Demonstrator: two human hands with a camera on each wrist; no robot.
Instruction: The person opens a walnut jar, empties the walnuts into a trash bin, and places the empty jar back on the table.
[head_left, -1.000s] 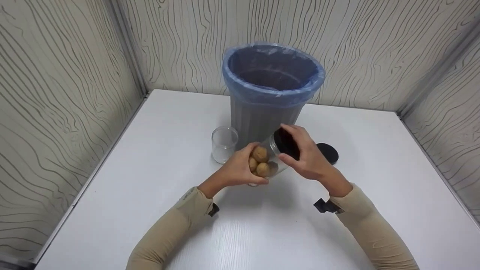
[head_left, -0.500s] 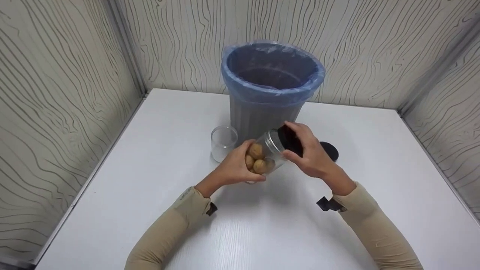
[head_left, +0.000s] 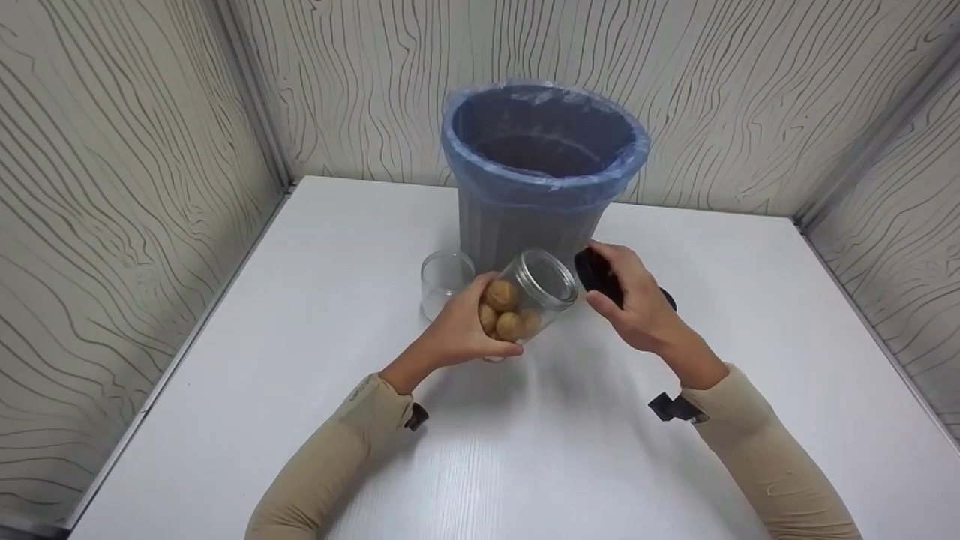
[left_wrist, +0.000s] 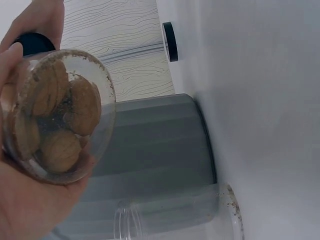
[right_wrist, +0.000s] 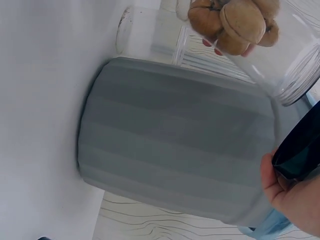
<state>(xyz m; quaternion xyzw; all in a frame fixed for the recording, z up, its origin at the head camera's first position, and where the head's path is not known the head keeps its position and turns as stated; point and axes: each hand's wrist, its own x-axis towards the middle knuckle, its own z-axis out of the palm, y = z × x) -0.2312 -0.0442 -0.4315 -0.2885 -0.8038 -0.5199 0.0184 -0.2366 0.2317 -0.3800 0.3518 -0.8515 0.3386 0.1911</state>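
My left hand [head_left: 461,326] grips a clear jar [head_left: 546,289] round its lower part and keeps it tilted, mouth up and to the right. Several walnuts [head_left: 502,296] lie in the bottom of the jar; the left wrist view shows these walnuts [left_wrist: 62,147] through the base. Just right of the uncovered mouth, my right hand [head_left: 637,311] holds a black lid [head_left: 596,271] by its edge, apart from the jar. The right wrist view has the lid [right_wrist: 300,145] between thumb and fingers, beside the jar's threaded rim [right_wrist: 300,82]. Part of the lid is hidden by the hand.
Behind the hands stands a grey bin [head_left: 517,229] lined with a blue bag [head_left: 547,191]. A second clear jar [head_left: 444,281], uncovered, stands left of the bin. Another black lid [left_wrist: 170,42] lies on the white table [head_left: 300,360], mostly behind my right hand in the head view. Patterned walls enclose the table.
The black lid has come off the jar and moved right with my right hand. My left hand has shifted slightly left with the jar, whose mouth now shows uncovered.
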